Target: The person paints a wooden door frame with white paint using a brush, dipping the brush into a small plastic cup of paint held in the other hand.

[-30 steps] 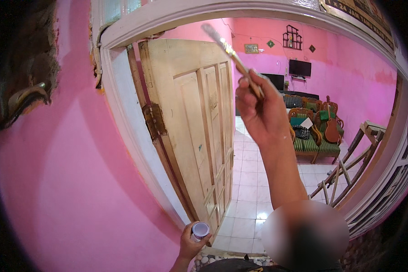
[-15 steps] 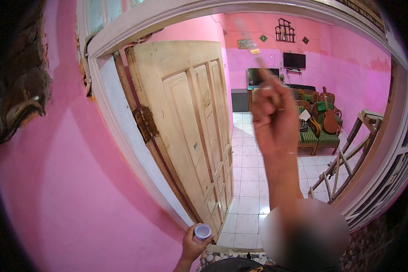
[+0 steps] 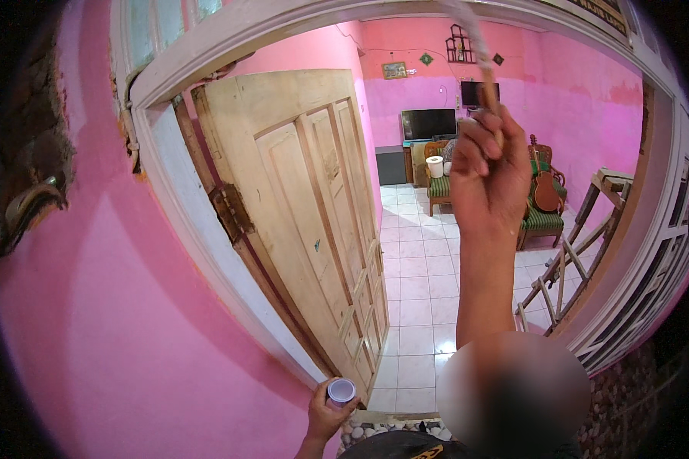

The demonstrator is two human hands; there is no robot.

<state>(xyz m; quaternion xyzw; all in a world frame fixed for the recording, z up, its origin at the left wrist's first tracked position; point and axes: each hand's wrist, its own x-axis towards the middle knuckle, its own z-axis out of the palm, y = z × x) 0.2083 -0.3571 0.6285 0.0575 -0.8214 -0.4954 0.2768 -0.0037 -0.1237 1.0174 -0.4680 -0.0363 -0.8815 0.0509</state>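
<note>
Raised high in front of me, my right hand [image 3: 494,172] is closed around the wooden handle of a paintbrush [image 3: 484,65], its fingers curled and palm side showing. The brush points upward, and its pale bristles are smeared by motion. In the picture its tip overlaps the white top beam of the door frame [image 3: 298,34]; I cannot tell whether it touches. Low down, near the foot of the frame's left post, my left hand [image 3: 325,417] grips a small round cup [image 3: 341,392] with pale contents or a pale inside. The lower right forearm is hidden by a blurred patch.
A bare wooden panel door [image 3: 298,199] stands open inward on the left, beside a pink wall [image 3: 107,306]. A wooden trestle [image 3: 582,245] leans inside at right. Beyond are a tiled floor [image 3: 413,287], a television [image 3: 429,124], green-striped chairs and a guitar [image 3: 545,191].
My right hand and the brush have moved slightly right, the brush tip higher toward the top beam. The room has shifted a little left in view. My left hand still holds the cup.
</note>
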